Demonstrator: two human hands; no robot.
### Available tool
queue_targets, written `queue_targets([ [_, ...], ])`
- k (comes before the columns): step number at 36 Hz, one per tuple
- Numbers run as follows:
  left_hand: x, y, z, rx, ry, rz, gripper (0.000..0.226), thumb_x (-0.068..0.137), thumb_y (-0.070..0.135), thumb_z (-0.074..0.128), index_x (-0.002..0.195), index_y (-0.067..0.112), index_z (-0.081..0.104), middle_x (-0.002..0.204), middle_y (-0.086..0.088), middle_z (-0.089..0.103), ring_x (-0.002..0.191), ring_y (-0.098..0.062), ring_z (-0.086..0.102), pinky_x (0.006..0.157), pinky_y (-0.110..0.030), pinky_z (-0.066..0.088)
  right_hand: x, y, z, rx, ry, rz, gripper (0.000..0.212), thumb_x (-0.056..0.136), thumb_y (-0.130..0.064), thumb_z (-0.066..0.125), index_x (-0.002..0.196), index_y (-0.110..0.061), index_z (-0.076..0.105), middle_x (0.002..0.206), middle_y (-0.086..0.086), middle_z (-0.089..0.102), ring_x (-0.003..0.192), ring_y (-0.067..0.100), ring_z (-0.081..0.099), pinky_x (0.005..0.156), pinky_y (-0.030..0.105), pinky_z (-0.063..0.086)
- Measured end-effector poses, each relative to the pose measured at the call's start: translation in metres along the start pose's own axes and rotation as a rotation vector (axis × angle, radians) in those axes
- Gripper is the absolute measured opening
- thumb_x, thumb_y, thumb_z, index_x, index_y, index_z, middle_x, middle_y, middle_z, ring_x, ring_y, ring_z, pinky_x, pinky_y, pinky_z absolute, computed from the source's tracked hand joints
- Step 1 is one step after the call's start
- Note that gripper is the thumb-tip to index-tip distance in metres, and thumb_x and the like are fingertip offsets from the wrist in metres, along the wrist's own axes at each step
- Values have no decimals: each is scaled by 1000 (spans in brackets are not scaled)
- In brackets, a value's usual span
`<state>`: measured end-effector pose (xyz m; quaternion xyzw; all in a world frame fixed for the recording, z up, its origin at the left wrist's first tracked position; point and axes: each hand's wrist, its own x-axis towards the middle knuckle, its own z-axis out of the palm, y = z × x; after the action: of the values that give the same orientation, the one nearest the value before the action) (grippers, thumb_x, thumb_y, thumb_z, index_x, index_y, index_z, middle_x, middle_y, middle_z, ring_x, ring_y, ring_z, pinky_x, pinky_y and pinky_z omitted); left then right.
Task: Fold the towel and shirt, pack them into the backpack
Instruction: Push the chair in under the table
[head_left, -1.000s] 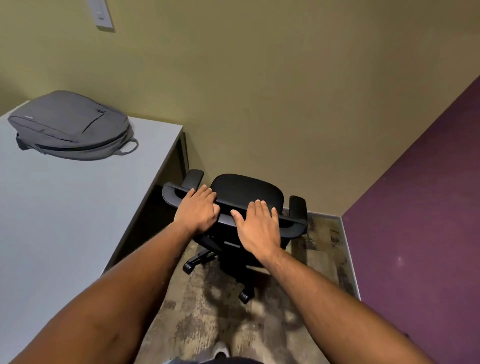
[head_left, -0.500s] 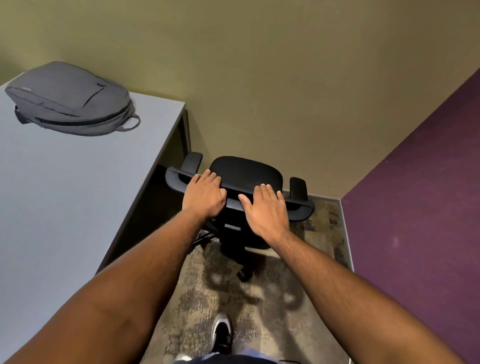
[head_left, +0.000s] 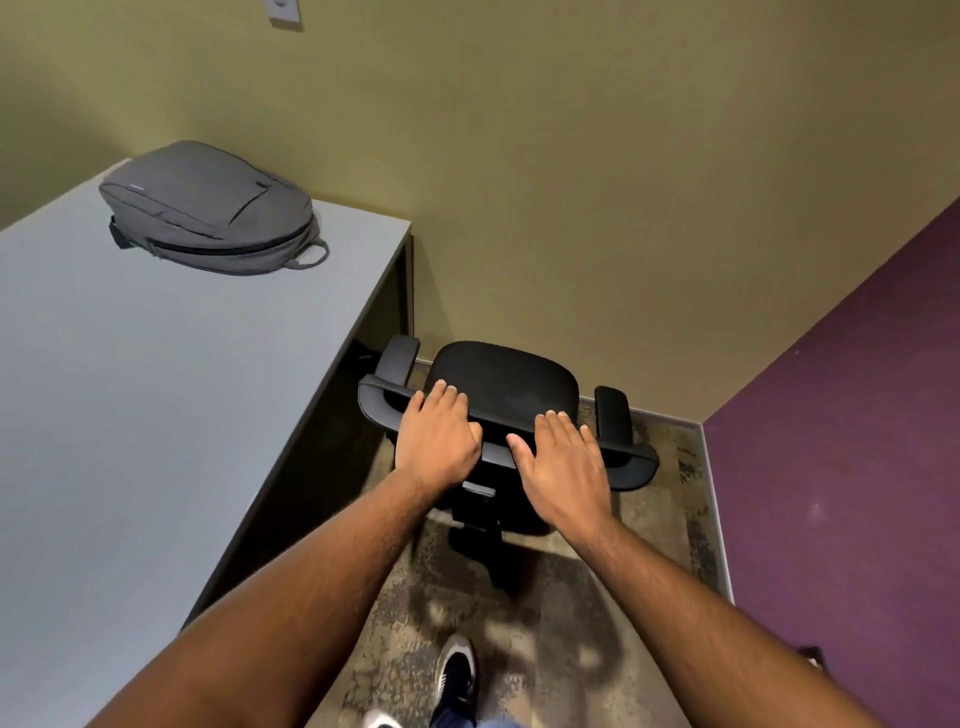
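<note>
White wall plate (head_left: 283, 10) at 12 o'clock: cut by top edge. Grey table top (head_left: 130, 415): cut by left and bottom edges. Black office chair (head_left: 506, 387): backrest top partly covered by both hands, base mostly hidden beneath seat. Dark sneaker (head_left: 457, 680) at 6 o'clock: heel hidden. Small dark object (head_left: 810, 656) at 4 o'clock: too small to identify.

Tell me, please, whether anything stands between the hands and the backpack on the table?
Nothing visible blocks the way. Both the left hand and right hand rest on the office chair; bare table lies before the backpack.
</note>
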<state>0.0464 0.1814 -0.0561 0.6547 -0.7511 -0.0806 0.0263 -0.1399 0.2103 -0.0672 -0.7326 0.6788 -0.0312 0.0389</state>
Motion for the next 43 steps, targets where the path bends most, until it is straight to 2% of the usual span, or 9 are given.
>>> queue_targets([
  [5,-31,9,0,7,-2,-5,61,102,36,29,153,6,40,162,-10,38,155,-24,23,126,-45,21,-25,3,2,-1,22,-11,103,95,-73,-11,152,-12,49,157,4,50,151,18,38,127,43,25],
  [8,-49,12,1,21,-2,13,62,103,36,27,156,4,34,164,-13,34,156,-25,21,127,-45,20,-41,5,3,6,31,-21,98,98,-72,-5,151,-12,52,155,5,53,150,18,40,126,43,27],
  [16,-72,-3,10,47,-16,183,71,103,47,11,156,6,36,163,-12,36,155,-24,23,128,-44,15,-67,9,3,-12,7,-32,94,100,-70,-4,152,-14,51,156,3,51,151,17,39,127,40,24],
  [20,-74,-11,7,39,-17,236,70,107,55,18,156,9,38,163,-10,37,155,-23,23,127,-42,15,-72,8,4,-11,0,-25,91,102,-69,-1,152,-13,51,157,3,51,151,16,38,127,39,23],
  [27,-69,-15,0,-23,-86,185,76,104,60,20,157,8,34,164,-10,34,155,-22,23,126,-39,18,-72,0,1,-9,-13,-12,97,100,-70,-7,153,-12,50,158,4,49,152,16,37,128,38,22],
  [30,-64,-18,-4,-32,-80,194,66,105,52,21,146,9,50,155,-10,48,148,-23,36,122,-39,27,-72,-2,1,-7,-16,-20,98,99,-71,-9,154,-13,49,159,3,48,152,16,36,127,38,22],
  [34,-57,-28,-5,-24,-77,214,54,100,44,19,115,16,63,124,-3,67,123,-20,55,107,-40,40,-72,0,-1,-5,-22,-61,100,98,-73,-10,156,-13,45,161,3,44,154,16,32,128,37,19],
  [40,-62,-26,-7,-84,-88,173,54,94,39,28,130,13,60,137,-5,61,130,-19,50,112,-38,36,-70,3,-2,-15,-71,-93,109,90,-78,-19,161,-15,35,167,2,34,157,14,24,128,34,12],
  [43,-64,-23,-7,-92,-86,146,51,96,36,33,133,12,59,140,-6,59,134,-20,49,115,-38,35,-69,5,2,-28,-31,-105,97,101,-72,-2,148,-11,57,152,5,56,145,18,47,122,39,33],
])
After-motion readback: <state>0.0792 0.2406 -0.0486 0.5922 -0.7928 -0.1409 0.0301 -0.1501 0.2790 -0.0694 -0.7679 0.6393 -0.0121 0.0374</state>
